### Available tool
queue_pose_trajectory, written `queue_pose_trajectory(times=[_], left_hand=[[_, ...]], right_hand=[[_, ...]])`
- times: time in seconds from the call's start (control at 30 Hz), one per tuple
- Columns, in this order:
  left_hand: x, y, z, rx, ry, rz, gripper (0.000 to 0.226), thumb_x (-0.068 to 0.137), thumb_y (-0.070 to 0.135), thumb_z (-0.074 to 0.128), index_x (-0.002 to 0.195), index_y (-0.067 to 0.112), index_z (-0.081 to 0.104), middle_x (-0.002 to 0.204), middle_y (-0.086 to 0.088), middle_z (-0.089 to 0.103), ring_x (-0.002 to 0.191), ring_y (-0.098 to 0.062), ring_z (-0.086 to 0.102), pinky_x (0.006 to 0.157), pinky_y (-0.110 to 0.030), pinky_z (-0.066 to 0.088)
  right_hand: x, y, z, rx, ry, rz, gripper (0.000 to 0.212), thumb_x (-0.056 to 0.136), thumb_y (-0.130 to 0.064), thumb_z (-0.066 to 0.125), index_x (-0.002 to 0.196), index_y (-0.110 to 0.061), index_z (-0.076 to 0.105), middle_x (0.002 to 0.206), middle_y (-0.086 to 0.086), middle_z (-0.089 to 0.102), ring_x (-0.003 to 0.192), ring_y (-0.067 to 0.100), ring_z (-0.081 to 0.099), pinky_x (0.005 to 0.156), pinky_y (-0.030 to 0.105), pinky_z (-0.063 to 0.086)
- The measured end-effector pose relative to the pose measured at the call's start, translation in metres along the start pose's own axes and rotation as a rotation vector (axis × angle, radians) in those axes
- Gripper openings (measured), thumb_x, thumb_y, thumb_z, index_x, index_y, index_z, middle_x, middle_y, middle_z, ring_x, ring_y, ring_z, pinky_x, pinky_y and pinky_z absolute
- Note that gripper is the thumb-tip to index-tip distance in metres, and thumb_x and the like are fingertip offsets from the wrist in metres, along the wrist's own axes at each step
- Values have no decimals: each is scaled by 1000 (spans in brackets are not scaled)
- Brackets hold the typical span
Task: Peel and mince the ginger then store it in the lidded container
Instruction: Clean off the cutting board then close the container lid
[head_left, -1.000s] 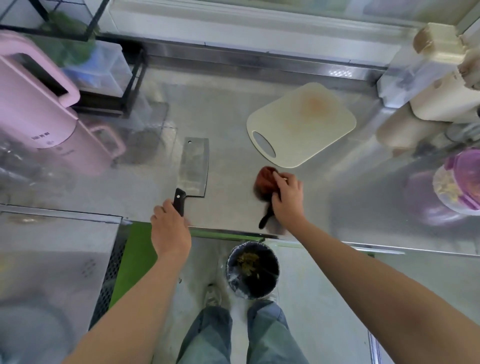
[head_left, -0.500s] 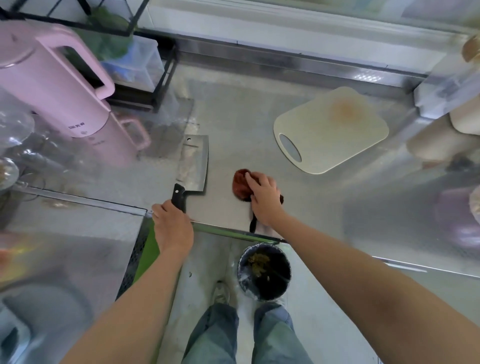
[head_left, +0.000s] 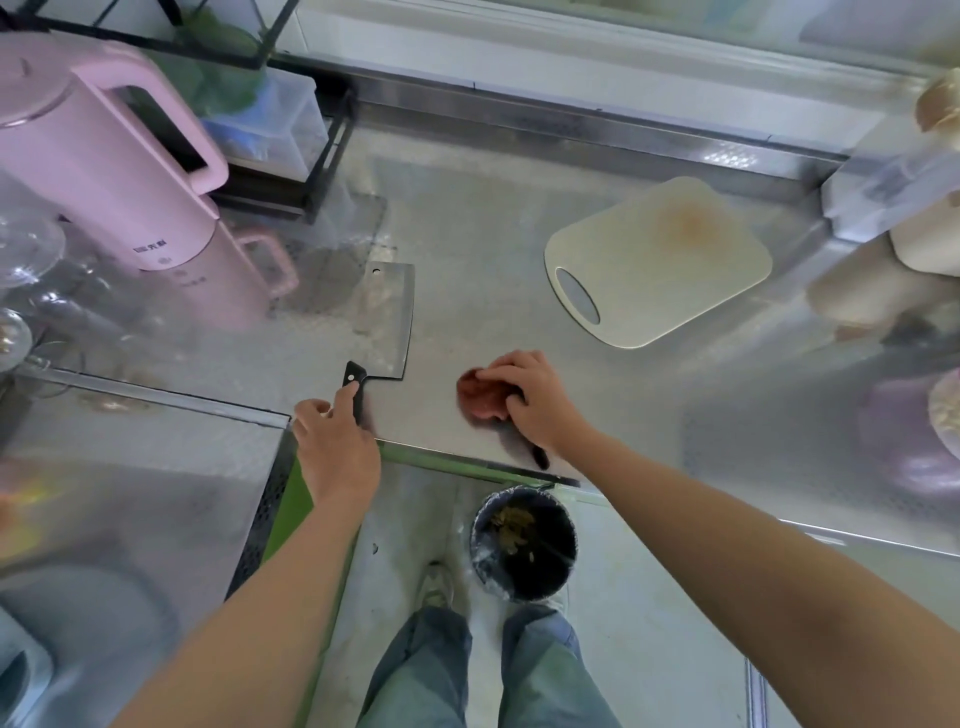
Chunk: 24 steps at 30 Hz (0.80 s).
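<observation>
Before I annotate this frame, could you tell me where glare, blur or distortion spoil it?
Head view: wide-angle distortion bends the steel counter at its edges. Head view: that counter gives soft glare and mirrors the pink kettle. Head view: the cleaver and cutting board at centre are sharp, while the left and right margins smear; shadows are faint.
</observation>
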<state>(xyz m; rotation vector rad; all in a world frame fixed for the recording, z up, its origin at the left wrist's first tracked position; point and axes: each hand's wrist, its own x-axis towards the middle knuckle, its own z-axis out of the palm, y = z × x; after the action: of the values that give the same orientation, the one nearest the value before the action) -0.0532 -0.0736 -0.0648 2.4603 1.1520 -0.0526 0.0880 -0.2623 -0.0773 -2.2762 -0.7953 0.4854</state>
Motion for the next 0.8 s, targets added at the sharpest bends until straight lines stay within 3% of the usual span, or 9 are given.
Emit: queue_pose_trajectory(times=[0.1,0.27,0.33,0.43,0.53,0.63,0.7,0.73,0.8], left_hand=[[-8,5,3,78,45,66,40,93,9,50,132,18,50,132,-19,35,115,-39,39,89,-46,41],[-15,6,11,111,28,106,39,92,10,52,128,22,52,132,-19,36,115,-39,38,89,-48,39],[-16,6,11,109,33,109,39,90,9,54,127,20,53,133,-19,36,117,-39,37,90,-49,39],[-20,8,12,150,20,137,46,83,5,58,127,19,53,138,-18,33,126,-38,31,98,-49,36],[-25,13,13,168,1,204,42,83,7,60,122,21,55,143,-14,32,131,-35,26,103,-48,33],[-28,20,16,179,-48,299,40,85,12,59,123,23,56,144,-8,33,135,-32,24,107,-47,30],[-28,24,18,176,-98,349,39,88,12,56,126,23,56,144,-7,37,136,-30,25,107,-45,30],[-29,26,20,167,-123,376,39,88,11,55,126,22,57,144,-8,40,136,-30,27,107,-45,32],[-32,32,24,133,-166,426,36,88,7,54,121,18,60,141,-11,44,134,-32,32,105,-45,35]], right_hand=[[-9,-2,19,-75,-133,-69,51,76,5,46,118,-13,68,125,7,59,115,29,44,103,43,32],[-44,-5,5,-9,-387,-63,39,71,8,52,85,-17,78,93,-7,65,98,13,51,97,33,40],[-42,0,-8,107,-208,38,42,70,10,49,84,-16,78,90,-7,65,95,11,52,93,30,42],[-25,20,-16,56,145,111,51,72,8,44,108,-14,73,110,5,63,105,22,47,96,34,38],[-27,26,-10,-36,70,99,54,77,13,45,121,-11,67,125,9,58,114,29,43,106,41,33],[-51,14,-8,-58,-200,-21,44,77,8,54,108,-15,74,118,1,62,108,18,45,100,24,30],[-62,11,-14,-27,-309,-9,38,75,7,56,96,-15,78,106,-2,67,103,16,52,96,25,38],[-64,11,-21,22,-293,31,38,73,8,54,93,-15,78,101,-1,68,100,16,54,94,27,42],[-60,20,-36,129,-86,113,40,71,10,52,93,-13,77,96,2,68,96,17,57,90,28,44]])
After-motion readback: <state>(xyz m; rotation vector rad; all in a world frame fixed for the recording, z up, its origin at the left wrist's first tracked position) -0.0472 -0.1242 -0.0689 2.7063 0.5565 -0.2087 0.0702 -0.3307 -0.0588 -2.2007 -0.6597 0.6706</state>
